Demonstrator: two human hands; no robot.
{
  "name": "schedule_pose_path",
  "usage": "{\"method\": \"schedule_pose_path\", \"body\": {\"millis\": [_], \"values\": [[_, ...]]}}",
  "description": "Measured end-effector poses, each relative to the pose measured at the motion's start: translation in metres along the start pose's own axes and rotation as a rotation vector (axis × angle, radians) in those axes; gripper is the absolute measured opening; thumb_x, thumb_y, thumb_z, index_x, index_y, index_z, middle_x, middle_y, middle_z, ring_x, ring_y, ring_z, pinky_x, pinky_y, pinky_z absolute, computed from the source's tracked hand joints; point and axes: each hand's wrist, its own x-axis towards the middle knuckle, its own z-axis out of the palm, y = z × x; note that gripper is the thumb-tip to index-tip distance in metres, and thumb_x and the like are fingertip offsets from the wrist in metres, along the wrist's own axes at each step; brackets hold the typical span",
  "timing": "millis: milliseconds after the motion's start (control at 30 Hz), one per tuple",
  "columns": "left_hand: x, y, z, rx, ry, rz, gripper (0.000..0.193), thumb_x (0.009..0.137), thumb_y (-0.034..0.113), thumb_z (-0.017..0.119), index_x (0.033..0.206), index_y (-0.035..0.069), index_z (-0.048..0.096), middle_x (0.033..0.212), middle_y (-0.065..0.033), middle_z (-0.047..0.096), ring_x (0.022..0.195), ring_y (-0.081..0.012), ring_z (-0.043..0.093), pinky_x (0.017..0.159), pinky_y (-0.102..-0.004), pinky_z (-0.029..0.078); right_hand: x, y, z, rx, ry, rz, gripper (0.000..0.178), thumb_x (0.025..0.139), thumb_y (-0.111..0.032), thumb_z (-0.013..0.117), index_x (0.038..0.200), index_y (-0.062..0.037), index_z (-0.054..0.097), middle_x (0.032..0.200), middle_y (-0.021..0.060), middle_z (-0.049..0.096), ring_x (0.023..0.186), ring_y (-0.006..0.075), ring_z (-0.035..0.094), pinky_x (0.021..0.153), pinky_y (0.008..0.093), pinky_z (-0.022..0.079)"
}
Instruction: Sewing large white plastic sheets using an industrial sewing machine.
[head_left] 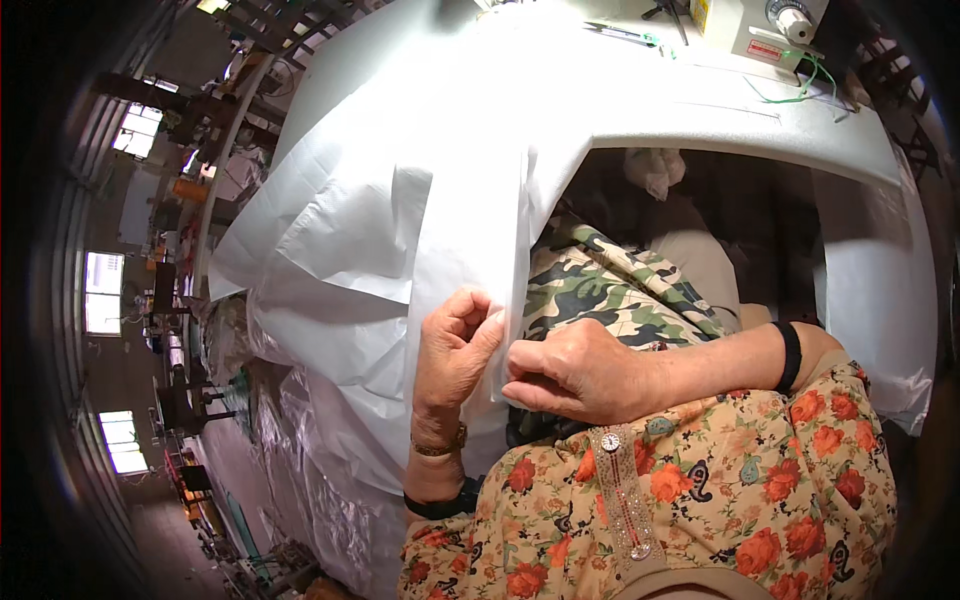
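Note:
A long strip of thin white sheet (465, 230), plastic-looking, hangs over the near edge of the white table toward my lap. At the strip's right edge my left hand (452, 350) is closed, its thumb pressed to the curled index finger. My right hand (585, 372) is closed in a loose fist just to the right and slightly lower. Its fingertips meet near the same edge, but whatever they hold is hidden. The hands are close together, above camouflage cloth (600, 290) on my lap.
The white table (650, 110) curves around a cut-out before me. A sewing machine (760, 35) stands at the far right, with green thread (800, 97) beside it. A slim pen-like tool (622, 35) lies near the back. Crumpled clear plastic (330, 480) hangs at the left.

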Motion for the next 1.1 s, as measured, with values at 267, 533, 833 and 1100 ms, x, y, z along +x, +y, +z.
{"method": "schedule_pose_path", "body": {"millis": [267,533,833,1100], "values": [[-0.006,-0.007,0.001,-0.031,0.004,-0.009,0.008,0.097,0.006,0.054,0.096,-0.001,0.058,0.083,0.0022,0.060,0.077,-0.0031,0.052,0.068,-0.0198,0.044,0.011,0.006,0.011,-0.237,-0.204,-0.128,0.020,0.083,-0.018,0.063,0.082,-0.0014,0.051,0.056,0.0141,0.058,0.053,0.0346,0.062,0.051,0.0457,0.049],[-0.004,-0.009,0.002,-0.085,0.078,-0.020,0.010,0.099,0.009,0.053,0.098,0.000,0.058,0.085,0.0044,0.056,0.076,-0.0027,0.046,0.066,-0.0192,0.041,0.015,0.002,0.012,-0.413,-0.092,-0.386,0.019,0.077,-0.019,0.066,0.073,-0.0088,0.050,0.071,0.0031,0.050,0.060,0.0188,0.056,0.054,0.0324,0.044],[0.004,-0.012,-0.002,-0.002,0.016,-0.046,0.011,0.099,0.013,0.056,0.095,0.003,0.057,0.080,0.0059,0.052,0.074,-0.0016,0.043,0.062,-0.0180,0.037,0.019,0.002,0.010,-0.507,-0.179,-0.477,0.015,0.076,-0.021,0.066,0.075,-0.0086,0.057,0.078,0.0042,0.053,0.069,0.0190,0.058,0.058,0.0330,0.045],[0.002,-0.005,-0.023,0.120,0.133,0.024,0.012,0.098,0.009,0.056,0.091,0.000,0.061,0.080,0.0052,0.055,0.074,-0.0029,0.046,0.066,-0.0194,0.039,0.016,0.093,-0.040,0.401,0.353,0.425,0.018,0.096,-0.018,0.055,0.091,-0.0035,0.064,0.085,0.0042,0.064,0.084,0.0112,0.061,0.070,0.0280,0.050]]}}
